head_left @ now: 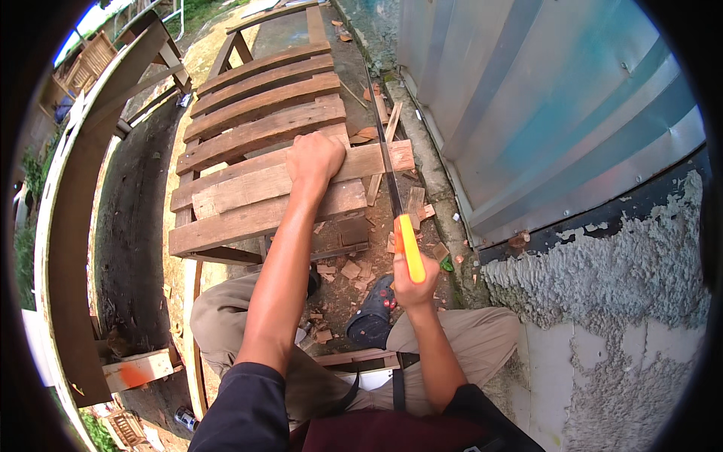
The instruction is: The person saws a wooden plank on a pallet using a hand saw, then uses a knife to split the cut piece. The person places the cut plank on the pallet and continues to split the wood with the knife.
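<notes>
I judge the step in hand to be a crosscut near the right end of the loose wooden board [245,183]. The board lies across the slatted worktop [263,119], its right end projecting past the slats. The saw [389,173] crosses this projecting part, its blade pointing away from the operator. The left hand [315,160], fingers curled, holds the board down to the left of the blade; I cannot tell how far the fingertips wrap beneath the edge. The right hand [416,280] is closed around the yellow handle [410,245]. I cannot confirm the depth of the cut from this view. In my judgement, the next move calls for straight strokes along the blade line, firm left-hand pressure, and lighter force as the end piece nears separation.
</notes>
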{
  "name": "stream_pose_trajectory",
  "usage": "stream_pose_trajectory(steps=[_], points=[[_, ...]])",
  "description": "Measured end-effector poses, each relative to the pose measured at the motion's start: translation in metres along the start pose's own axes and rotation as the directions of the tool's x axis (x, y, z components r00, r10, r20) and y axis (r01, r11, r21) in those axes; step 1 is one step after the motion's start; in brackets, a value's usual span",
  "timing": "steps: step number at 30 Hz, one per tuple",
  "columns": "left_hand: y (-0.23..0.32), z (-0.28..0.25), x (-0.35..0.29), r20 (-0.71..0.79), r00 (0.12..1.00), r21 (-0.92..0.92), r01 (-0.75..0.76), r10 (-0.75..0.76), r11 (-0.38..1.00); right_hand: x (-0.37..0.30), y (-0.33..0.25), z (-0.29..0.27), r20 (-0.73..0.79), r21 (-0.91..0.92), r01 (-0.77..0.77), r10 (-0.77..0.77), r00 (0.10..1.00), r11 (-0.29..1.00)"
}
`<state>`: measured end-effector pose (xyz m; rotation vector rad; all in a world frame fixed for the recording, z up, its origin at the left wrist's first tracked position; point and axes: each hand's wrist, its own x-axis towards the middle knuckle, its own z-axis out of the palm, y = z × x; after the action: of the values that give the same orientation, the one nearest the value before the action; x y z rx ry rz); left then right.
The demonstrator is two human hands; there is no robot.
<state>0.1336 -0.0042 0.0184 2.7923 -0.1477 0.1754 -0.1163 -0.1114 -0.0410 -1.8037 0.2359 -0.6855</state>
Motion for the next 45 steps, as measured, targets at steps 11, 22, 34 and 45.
stream_pose_trajectory(steps=[11, 22, 34, 45], points=[[0.009, 0.002, -0.007, -0.020, 1.000, 0.002, -0.015, 0.015, 1.000, 0.001, 0.006, -0.010, -0.018, -0.032, -0.018, 0.018, 1.000, 0.999], [0.000, 0.002, -0.002, -0.012, 1.000, 0.036, 0.001, -0.001, 0.999, -0.155, -0.001, -0.077, 0.104, -0.142, 0.065, -0.051, 0.993, 0.988], [0.010, -0.002, 0.000, 0.063, 0.998, 0.121, -0.001, -0.007, 0.993, -0.016, 0.021, -0.002, 0.003, 0.076, 0.070, -0.070, 0.998, 0.995], [0.010, 0.003, -0.002, 0.003, 0.999, 0.130, -0.033, 0.033, 0.991, 0.005, 0.016, -0.007, -0.035, 0.114, 0.031, -0.027, 0.999, 0.993]])
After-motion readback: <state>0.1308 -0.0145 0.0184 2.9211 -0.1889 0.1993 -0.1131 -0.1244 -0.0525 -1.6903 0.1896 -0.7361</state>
